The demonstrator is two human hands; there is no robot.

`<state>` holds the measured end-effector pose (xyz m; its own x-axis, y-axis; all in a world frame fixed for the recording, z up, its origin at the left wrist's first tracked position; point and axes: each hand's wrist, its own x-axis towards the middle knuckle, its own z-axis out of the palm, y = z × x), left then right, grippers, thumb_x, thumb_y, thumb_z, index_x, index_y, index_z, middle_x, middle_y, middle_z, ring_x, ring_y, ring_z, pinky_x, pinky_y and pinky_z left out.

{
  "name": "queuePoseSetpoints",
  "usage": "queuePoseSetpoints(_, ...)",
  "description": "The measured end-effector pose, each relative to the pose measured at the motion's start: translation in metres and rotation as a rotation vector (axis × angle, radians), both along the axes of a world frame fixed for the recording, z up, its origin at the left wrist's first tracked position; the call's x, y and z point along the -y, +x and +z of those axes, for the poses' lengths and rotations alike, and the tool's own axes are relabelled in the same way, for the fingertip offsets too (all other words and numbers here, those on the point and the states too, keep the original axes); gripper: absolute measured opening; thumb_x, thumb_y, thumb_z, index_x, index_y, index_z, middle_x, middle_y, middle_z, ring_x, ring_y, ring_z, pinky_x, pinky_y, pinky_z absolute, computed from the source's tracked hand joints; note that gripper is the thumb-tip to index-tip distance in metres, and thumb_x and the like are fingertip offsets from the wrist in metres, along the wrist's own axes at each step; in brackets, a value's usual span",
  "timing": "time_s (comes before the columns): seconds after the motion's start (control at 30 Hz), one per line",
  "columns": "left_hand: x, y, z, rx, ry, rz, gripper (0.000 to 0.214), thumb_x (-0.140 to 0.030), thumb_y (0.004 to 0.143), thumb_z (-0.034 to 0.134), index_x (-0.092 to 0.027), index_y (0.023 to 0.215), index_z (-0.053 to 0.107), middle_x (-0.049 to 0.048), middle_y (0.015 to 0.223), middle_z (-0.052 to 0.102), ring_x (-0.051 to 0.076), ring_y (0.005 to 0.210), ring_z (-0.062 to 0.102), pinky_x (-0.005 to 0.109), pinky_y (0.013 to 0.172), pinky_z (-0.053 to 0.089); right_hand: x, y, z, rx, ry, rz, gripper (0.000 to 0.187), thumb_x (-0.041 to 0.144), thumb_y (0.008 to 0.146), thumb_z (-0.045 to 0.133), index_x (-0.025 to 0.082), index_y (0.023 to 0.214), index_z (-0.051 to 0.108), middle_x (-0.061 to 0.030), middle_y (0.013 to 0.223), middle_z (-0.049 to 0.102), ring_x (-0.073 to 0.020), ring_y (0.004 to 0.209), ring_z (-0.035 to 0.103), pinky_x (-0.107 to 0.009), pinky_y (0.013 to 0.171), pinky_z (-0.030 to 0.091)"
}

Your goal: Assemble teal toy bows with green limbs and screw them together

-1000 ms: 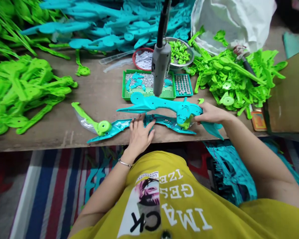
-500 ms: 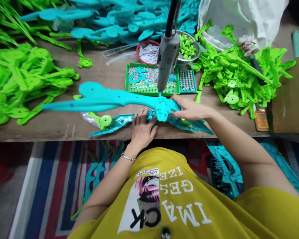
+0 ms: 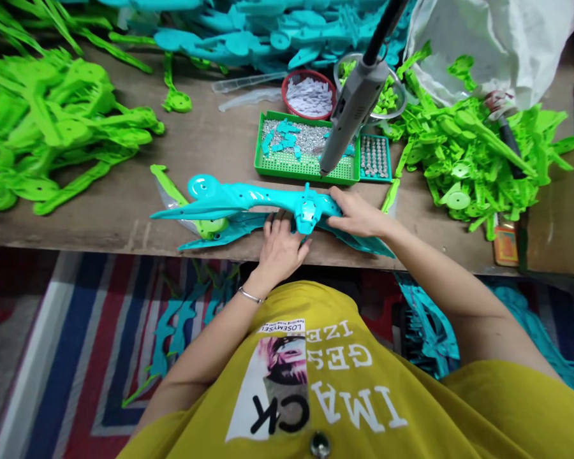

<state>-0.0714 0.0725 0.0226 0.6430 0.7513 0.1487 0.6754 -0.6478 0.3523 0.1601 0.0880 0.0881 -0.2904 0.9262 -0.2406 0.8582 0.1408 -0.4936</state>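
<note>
A long teal plastic toy shell lies along the table's front edge, on top of a matching teal shell that holds a green part. My right hand grips the upper shell at its thick middle. My left hand rests flat, fingers spread, on the lower shell just below that middle. A grey electric screwdriver hangs tilted above the parts, its tip over the green tray.
The green tray holds screws and small teal bits; a teal tray of small round pieces sits beside it. A red bowl and a metal bowl stand behind. Green parts are heaped left and right, teal parts at the back.
My right hand swung the upper teal shell leftward and lowered it onto the lower shell. The hanging screwdriver tilted to the right. My left hand stayed on the lower shell.
</note>
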Motion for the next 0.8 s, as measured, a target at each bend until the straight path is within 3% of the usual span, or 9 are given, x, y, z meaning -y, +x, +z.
queuePoseSetpoints(0.13, 0.001, 0.0, -0.002, -0.047, 0.005, 0.006, 0.039, -0.039, 0.1, 0.049, -0.014, 0.123, 0.068, 0.0213, 0.125, 0.06, 0.039, 0.131, 0.049, 0.062, 0.117, 0.03, 0.004, -0.005, -0.001, 0.06, -0.018, 0.002, 0.032, 0.029, 0.081, 0.053, 0.016, 0.109, 0.052, -0.0117, 0.097, 0.066, -0.0232, 0.077, 0.052, -0.034, 0.071, 0.04)
queuePoseSetpoints(0.23, 0.001, 0.0, -0.004, -0.022, -0.028, 0.003, 0.04, -0.039, 0.1, 0.048, -0.013, 0.124, 0.068, 0.022, 0.124, 0.06, 0.039, 0.127, 0.05, 0.063, 0.115, 0.031, 0.006, -0.008, -0.003, 0.091, -0.037, -0.003, 0.031, 0.03, 0.081, 0.054, 0.015, 0.109, 0.053, -0.0122, 0.097, 0.066, -0.0236, 0.078, 0.053, -0.035, 0.073, 0.042)
queuePoseSetpoints(0.43, 0.003, 0.0, -0.004, -0.012, -0.018, -0.003, 0.048, -0.044, 0.102, 0.045, -0.01, 0.13, 0.064, 0.023, 0.127, 0.061, 0.038, 0.126, 0.051, 0.059, 0.113, 0.033, 0.004, -0.009, -0.013, 0.011, 0.005, 0.074, 0.047, 0.033, 0.083, 0.056, 0.011, 0.125, 0.056, -0.0174, 0.115, 0.064, -0.0301, 0.103, 0.059, -0.042, 0.091, 0.047)
queuePoseSetpoints(0.53, 0.006, 0.0, -0.003, -0.036, -0.007, -0.012, 0.053, -0.048, 0.102, 0.045, -0.009, 0.134, 0.062, 0.0225, 0.128, 0.061, 0.036, 0.124, 0.053, 0.055, 0.113, 0.034, 0.006, -0.007, -0.017, -0.01, 0.022, 0.087, 0.049, 0.041, 0.087, 0.055, 0.011, 0.125, 0.059, -0.0159, 0.108, 0.063, -0.0309, 0.102, 0.06, -0.043, 0.093, 0.047)
queuePoseSetpoints(0.67, 0.005, -0.001, -0.005, -0.083, -0.004, -0.039, 0.051, -0.051, 0.102, 0.043, -0.012, 0.119, 0.071, 0.0193, 0.12, 0.065, 0.034, 0.12, 0.056, 0.053, 0.111, 0.036, 0.006, -0.002, -0.023, 0.003, 0.059, 0.085, 0.053, 0.049, 0.089, 0.053, 0.014, 0.128, 0.061, -0.0115, 0.096, 0.057, -0.03, 0.093, 0.06, -0.044, 0.089, 0.05)
queuePoseSetpoints(0.8, 0.007, -0.004, -0.006, -0.057, 0.078, -0.031, 0.054, -0.051, 0.101, 0.046, -0.011, 0.134, 0.064, 0.0232, 0.145, 0.053, 0.034, 0.137, 0.046, 0.051, 0.118, 0.03, 0.005, 0.0, -0.027, 0.025, 0.044, 0.106, 0.059, 0.053, 0.09, 0.053, 0.02, 0.139, 0.057, -0.0099, 0.094, 0.055, -0.0307, 0.093, 0.06, -0.046, 0.089, 0.051)
